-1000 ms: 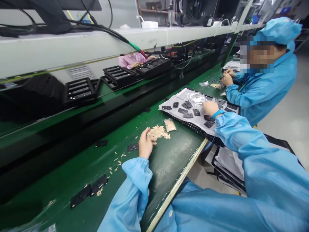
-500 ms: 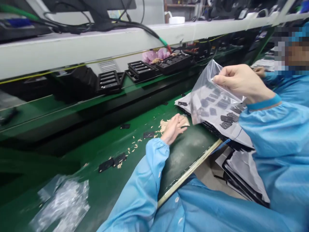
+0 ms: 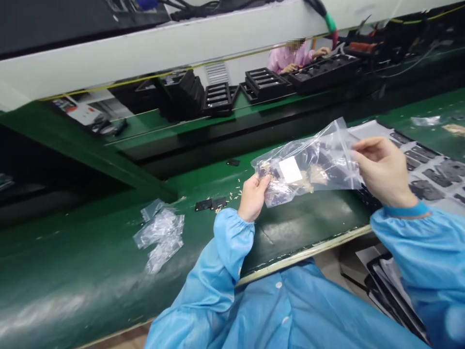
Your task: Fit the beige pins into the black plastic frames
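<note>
Right above the workbench (image 3: 98,286), a clear plastic bag (image 3: 329,162) is held stretched between the person's two hands, near the bench's front edge. A blank white label (image 3: 290,169) shows on it. Tan bits and dark shapes also show there, but whether they lie inside the bag or behind it, I cannot tell. The left hand (image 3: 253,196) grips the bag's left end, thumb on top. The right hand (image 3: 383,167) pinches the other end, along the zip strip, between thumb and fingers.

Just left of the left hand, a few loose tan bits (image 3: 231,196) lie on the green surface, beside two black plates (image 3: 210,204) set end to end. Another black plate (image 3: 233,162) lies farther back. Crumpled clear bags (image 3: 162,237) are heaped toward the left.

By the right hand, a white sheet (image 3: 368,130) carries many flat black parts (image 3: 438,177). Beyond it are a small clear bag (image 3: 426,120) and a tan pile (image 3: 454,129). Past the bench, black trays (image 3: 323,85) stand in a row under a white shelf (image 3: 181,48), and a person in pink (image 3: 277,59) works behind them.
</note>
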Available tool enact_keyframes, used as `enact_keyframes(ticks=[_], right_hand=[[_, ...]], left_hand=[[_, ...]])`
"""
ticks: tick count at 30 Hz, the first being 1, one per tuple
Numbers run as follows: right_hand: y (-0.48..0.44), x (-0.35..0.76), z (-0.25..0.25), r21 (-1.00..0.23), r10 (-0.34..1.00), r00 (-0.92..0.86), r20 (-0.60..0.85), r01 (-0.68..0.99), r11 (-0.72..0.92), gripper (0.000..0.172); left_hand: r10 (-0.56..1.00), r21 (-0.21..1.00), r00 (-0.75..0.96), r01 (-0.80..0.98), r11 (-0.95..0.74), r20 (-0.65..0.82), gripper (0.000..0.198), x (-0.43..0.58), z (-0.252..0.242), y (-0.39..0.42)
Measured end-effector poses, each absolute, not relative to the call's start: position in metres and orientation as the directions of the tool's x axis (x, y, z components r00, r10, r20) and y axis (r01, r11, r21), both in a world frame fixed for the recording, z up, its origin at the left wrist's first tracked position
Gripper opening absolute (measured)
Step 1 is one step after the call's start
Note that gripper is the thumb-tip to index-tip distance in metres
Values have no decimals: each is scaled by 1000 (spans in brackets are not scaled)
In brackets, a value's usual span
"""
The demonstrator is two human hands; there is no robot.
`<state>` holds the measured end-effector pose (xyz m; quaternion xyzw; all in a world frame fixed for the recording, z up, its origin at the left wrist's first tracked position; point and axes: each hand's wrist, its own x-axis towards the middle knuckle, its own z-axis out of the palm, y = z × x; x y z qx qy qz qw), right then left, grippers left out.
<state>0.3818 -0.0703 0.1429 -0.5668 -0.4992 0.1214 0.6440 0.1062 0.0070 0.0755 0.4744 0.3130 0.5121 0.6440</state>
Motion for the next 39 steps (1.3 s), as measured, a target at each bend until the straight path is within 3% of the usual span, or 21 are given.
enact_keyframes(ticks=[2,5,8,12,15,17,23,26,30,35,37,39], right_hand=[[-70,374,141,-686,632,357,688,604,405,13],[-68,368,141,-470,590,132,796,750,466,12],[-68,364,140,-428,565,106,818,767,477,20],[-66,360,137,-492,639,109,761,740,459,19],[-60,358,132,-698,794,201,574,626,346,24],[-55,357,129,-797,815,308,490,537,276,25],[-46,351,123,-827,853,306,424,516,225,20],[-44,348,122,-877,914,275,298,458,148,23],[-45,343,126,-968,988,140,59,248,22,22],[-50,326,129,-992,980,-200,-12,-124,-37,11],[-50,317,125,-984,964,-261,-43,-154,-86,11],[-47,308,118,-991,947,-313,-68,-89,-100,31]], left_hand=[[966,947,245,-321,0,82,39,99,71,6],[976,969,204,-246,-28,80,38,88,65,6],[982,980,163,-189,-63,94,35,79,59,8],[985,985,143,-155,-77,99,34,74,53,11],[983,985,149,-147,-86,108,36,73,52,11],[984,985,142,-146,-91,111,37,73,51,11],[990,988,113,-139,-67,83,36,71,48,12],[989,989,110,-123,-81,95,35,70,47,11],[989,989,112,-124,-82,96,34,65,46,11],[991,990,109,-125,-64,77,30,61,45,9],[992,985,114,-169,-34,54,30,61,47,7],[994,983,103,-181,-16,35,28,60,49,5]])
